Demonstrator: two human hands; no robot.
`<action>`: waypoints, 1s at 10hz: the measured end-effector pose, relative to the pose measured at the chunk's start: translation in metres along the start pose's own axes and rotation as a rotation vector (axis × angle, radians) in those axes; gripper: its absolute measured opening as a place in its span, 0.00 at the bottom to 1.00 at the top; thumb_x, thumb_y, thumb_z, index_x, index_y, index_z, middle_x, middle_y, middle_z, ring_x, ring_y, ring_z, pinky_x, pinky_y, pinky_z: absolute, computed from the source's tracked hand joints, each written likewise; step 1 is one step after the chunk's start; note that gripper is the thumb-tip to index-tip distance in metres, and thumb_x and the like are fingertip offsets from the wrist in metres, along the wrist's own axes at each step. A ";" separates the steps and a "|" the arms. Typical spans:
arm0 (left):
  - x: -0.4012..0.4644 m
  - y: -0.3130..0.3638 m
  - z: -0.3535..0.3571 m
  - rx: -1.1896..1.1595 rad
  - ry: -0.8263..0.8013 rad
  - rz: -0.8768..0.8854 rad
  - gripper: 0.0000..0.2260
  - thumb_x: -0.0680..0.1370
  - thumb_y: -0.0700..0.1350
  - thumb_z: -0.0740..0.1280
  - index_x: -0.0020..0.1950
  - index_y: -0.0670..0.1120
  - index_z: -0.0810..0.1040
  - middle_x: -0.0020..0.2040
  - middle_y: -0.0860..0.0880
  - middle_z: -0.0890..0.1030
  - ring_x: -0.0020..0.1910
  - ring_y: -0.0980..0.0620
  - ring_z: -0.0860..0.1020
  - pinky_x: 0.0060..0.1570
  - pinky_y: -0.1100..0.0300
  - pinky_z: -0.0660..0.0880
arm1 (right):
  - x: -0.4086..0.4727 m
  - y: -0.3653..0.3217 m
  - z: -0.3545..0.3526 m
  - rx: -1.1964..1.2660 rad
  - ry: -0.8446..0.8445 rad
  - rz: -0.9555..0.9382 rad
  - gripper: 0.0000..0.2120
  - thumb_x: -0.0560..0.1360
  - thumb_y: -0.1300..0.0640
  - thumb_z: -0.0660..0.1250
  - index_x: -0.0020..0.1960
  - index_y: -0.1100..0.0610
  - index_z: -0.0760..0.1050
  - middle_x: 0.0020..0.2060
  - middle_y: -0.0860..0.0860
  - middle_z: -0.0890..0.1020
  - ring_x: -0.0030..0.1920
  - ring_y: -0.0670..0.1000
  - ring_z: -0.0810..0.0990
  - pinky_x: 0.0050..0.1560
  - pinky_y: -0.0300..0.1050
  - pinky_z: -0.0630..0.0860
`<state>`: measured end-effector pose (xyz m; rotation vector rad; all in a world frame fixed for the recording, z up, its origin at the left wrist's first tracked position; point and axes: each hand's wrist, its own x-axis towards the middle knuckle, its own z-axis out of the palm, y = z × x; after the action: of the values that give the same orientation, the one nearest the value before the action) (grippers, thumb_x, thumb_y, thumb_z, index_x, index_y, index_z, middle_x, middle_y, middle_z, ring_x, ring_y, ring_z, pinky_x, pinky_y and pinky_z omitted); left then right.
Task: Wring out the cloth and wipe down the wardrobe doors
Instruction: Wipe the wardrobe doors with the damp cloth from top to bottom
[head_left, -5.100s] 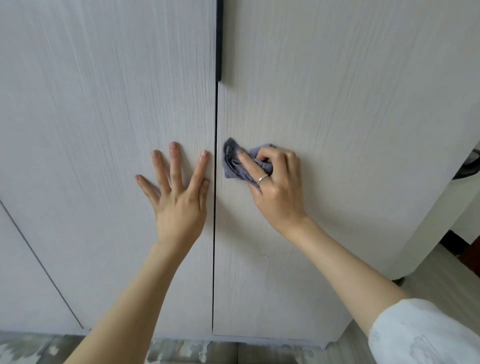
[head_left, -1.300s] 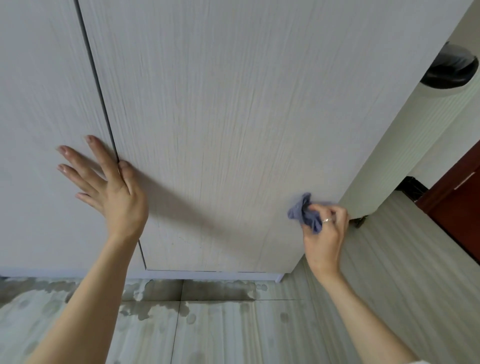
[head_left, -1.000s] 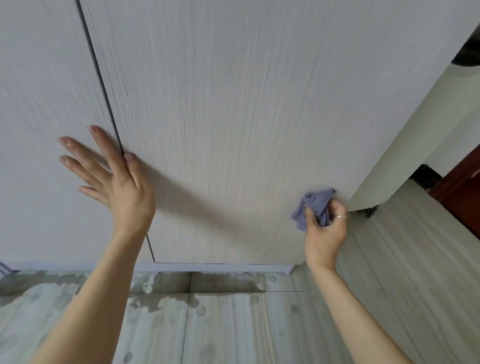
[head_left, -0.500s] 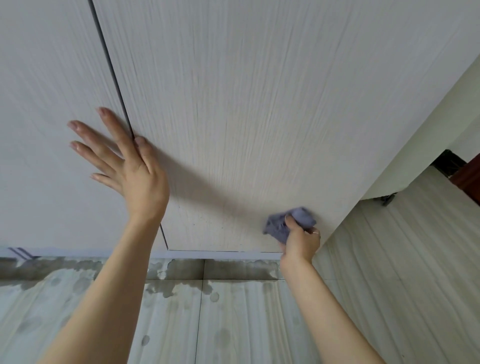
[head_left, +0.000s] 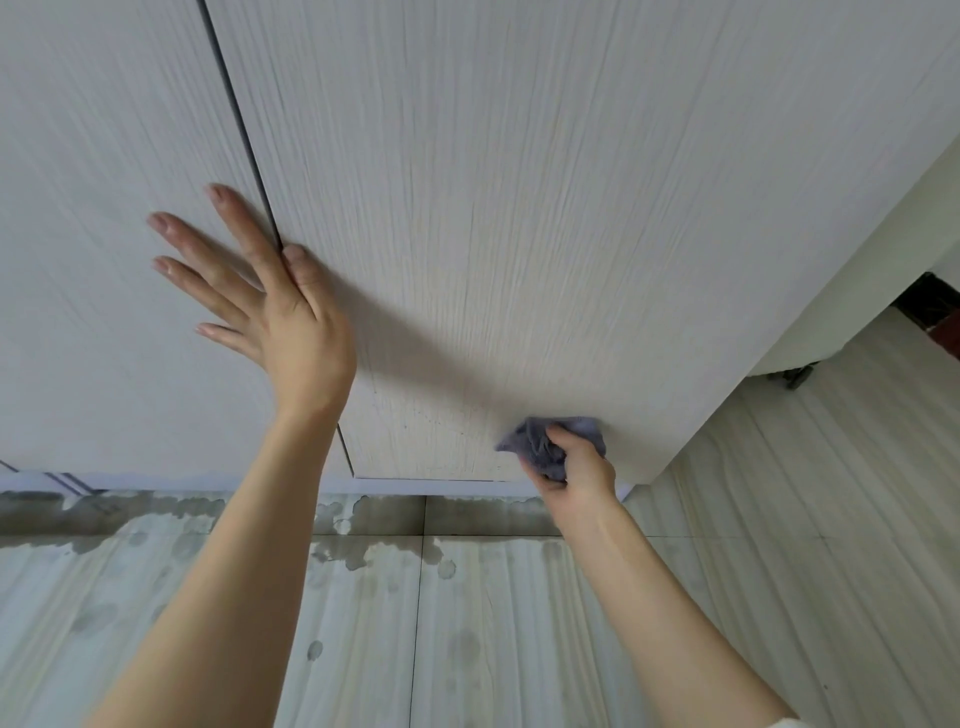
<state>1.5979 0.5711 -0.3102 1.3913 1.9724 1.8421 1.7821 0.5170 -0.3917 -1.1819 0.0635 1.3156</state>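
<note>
Clearly two wardrobe doors show: the left hand (head_left: 283, 312) lies flat with fingers spread across the dark seam between the left door (head_left: 104, 208) and the right door (head_left: 519, 182). Lower right of it, the right hand (head_left: 574, 475) clutches one crumpled blue-grey cloth (head_left: 550, 441) against the right door's bottom corner, fingers hidden behind the cloth. Below both hands, wet patches (head_left: 353, 553) mark the floor tiles (head_left: 519, 623).

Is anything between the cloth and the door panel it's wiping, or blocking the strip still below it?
Nothing visible. The right hand presses the cloth straight onto the right door; the left hand lies well aside.
</note>
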 end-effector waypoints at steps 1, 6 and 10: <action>0.001 0.000 0.000 0.004 0.004 -0.004 0.23 0.83 0.49 0.46 0.78 0.48 0.46 0.77 0.40 0.39 0.74 0.38 0.36 0.66 0.30 0.38 | -0.022 -0.009 0.029 -0.020 -0.132 -0.059 0.12 0.71 0.71 0.68 0.55 0.68 0.74 0.49 0.61 0.80 0.45 0.56 0.82 0.41 0.49 0.81; 0.000 0.002 0.000 0.015 0.001 -0.011 0.23 0.83 0.48 0.46 0.78 0.49 0.45 0.77 0.40 0.39 0.74 0.38 0.36 0.66 0.29 0.40 | -0.006 0.032 0.043 -0.305 -0.015 -0.150 0.20 0.67 0.62 0.76 0.56 0.65 0.76 0.50 0.56 0.82 0.50 0.55 0.81 0.57 0.54 0.77; 0.002 -0.002 -0.004 0.012 -0.030 0.006 0.23 0.83 0.51 0.47 0.78 0.50 0.46 0.77 0.41 0.39 0.74 0.38 0.36 0.65 0.29 0.39 | 0.011 0.056 0.031 -0.410 0.130 -0.025 0.21 0.65 0.63 0.77 0.55 0.63 0.74 0.53 0.57 0.80 0.52 0.58 0.80 0.57 0.55 0.76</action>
<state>1.5936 0.5698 -0.3100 1.4211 1.9708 1.8039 1.7257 0.5351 -0.4193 -1.6099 -0.1333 1.2632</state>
